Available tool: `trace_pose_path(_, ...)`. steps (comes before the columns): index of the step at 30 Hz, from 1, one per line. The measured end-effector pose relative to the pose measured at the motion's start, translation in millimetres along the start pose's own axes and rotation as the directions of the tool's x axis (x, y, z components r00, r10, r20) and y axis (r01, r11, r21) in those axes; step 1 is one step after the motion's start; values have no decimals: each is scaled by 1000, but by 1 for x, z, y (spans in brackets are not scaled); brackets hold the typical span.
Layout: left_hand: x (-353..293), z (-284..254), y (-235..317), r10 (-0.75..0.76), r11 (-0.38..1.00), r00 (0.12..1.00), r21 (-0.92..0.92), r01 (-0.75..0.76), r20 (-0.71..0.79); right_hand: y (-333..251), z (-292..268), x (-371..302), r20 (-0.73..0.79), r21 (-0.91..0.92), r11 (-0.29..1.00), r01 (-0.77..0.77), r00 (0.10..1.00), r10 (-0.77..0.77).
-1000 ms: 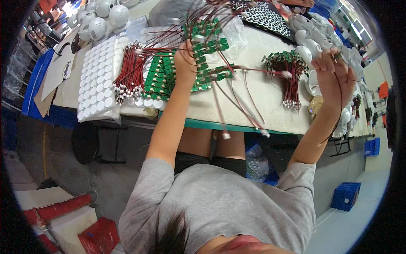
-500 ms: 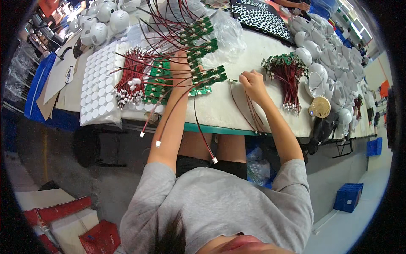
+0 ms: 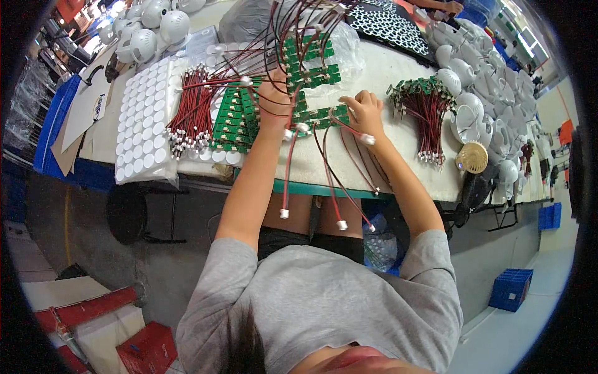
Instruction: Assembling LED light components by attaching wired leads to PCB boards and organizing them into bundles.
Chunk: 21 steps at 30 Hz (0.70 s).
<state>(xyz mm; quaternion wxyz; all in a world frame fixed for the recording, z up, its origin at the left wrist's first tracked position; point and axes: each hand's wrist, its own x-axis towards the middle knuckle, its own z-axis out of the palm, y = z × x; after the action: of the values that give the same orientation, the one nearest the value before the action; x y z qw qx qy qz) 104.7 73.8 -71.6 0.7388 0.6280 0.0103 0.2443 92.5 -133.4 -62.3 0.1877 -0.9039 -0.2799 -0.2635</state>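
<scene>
My left hand (image 3: 274, 100) is closed on the left side of a panel of joined green circuit boards (image 3: 321, 76), held up over the table. Red and black wires with white plugs hang from the panel, some looping over my left wrist. My right hand (image 3: 367, 113) has its fingers curled at the right end of the panel's lowest strip, thumb and forefinger around the board there. Below that palm hang more thin wires (image 3: 354, 159); their upper ends are hidden by the hand.
At left lie a bundle of red wires (image 3: 192, 106), more green panels (image 3: 233, 121) and a sheet of white discs (image 3: 142, 118). To the right are a bunch of wired boards (image 3: 423, 103), a cream round fan head (image 3: 472, 157) and piled white housings (image 3: 492, 93). A black tray (image 3: 389, 28) stands behind.
The panel has turned and shifted right, and its wires now hang further right. My right hand has moved slightly left and up, from beside the panel onto its lower right end.
</scene>
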Motion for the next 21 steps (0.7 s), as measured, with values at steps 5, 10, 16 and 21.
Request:
trace_pose_path(5,-12,13,15,352,912,935,234,-337,-28,-4,7,-8,13,-121,991,-52,998,54)
trace_pose_path(10,-20,17,28,256,965,966,58,-257,15,12,16,-4,123,77,988,-135,984,125)
trace_pose_path(16,-22,22,27,256,966,966,3,-257,41,0,-11,20,-5,383,882,-274,955,298)
trace_pose_path(21,-33,26,42,132,989,991,67,-132,1,-43,-60,25,587,732,178,-658,741,325)
